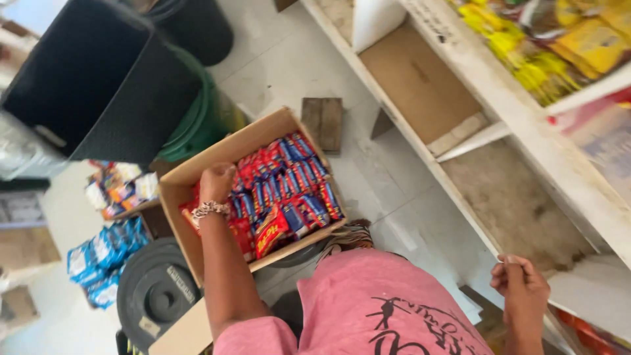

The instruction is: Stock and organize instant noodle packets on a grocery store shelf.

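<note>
Left hand (217,182) reaches into cardboard box (190,172), fingers curled closed among red and blue snack packets (289,190); what it grips can't be told. Beaded bracelet (209,209) on that wrist. Right hand (519,279), loosely closed and holding nothing visible, rests by white shelf edge (578,190), well apart from box.

A cardboard box (181,187) of snack packets (289,190) is set on the floor left of the shelf unit (559,164) — a bin (98,85) behind it, a lid (154,289) beside it
</note>
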